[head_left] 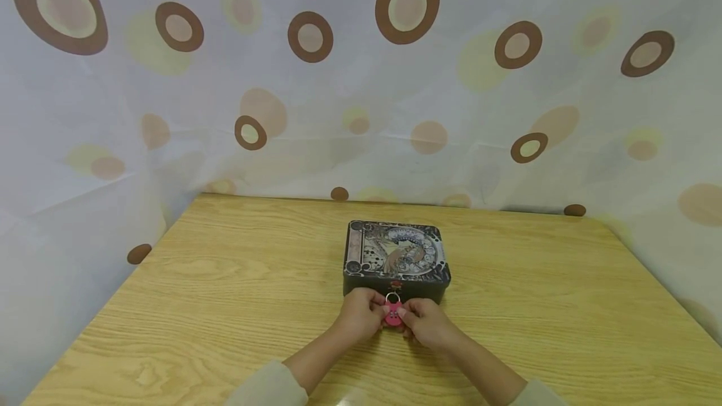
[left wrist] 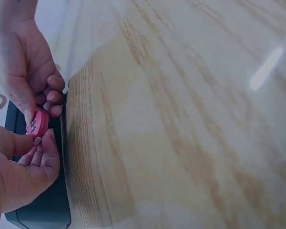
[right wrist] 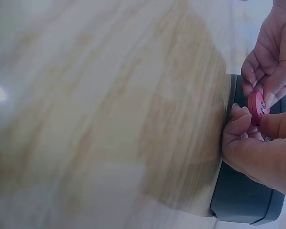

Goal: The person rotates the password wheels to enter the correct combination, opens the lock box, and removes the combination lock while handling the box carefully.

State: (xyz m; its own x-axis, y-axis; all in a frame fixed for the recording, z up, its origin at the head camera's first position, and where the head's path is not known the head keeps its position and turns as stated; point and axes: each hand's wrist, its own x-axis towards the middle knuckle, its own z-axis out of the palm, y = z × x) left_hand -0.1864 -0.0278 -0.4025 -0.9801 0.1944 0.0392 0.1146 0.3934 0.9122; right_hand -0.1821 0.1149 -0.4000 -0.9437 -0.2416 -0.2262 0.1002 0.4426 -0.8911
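Note:
A small pink combination padlock point(head_left: 393, 314) with number dials hangs by its metal shackle at the front clasp point(head_left: 397, 286) of a dark tin box point(head_left: 395, 252). My left hand point(head_left: 361, 315) pinches the padlock's left side between thumb and fingers. From the other side my right hand point(head_left: 427, 321) grips it, thumb on the face near the dials. In the left wrist view the padlock point(left wrist: 39, 123) sits between both hands, its rounded body tilted. The right wrist view shows the padlock point(right wrist: 258, 107) held against the front of the box point(right wrist: 245, 195).
The box stands on a wood-grain table point(head_left: 254, 281), its lid closed and printed with an ornate figure. Behind and at both sides hangs a pale curtain point(head_left: 338, 93) with brown and cream ovals. Light glares off the tabletop near its front edge.

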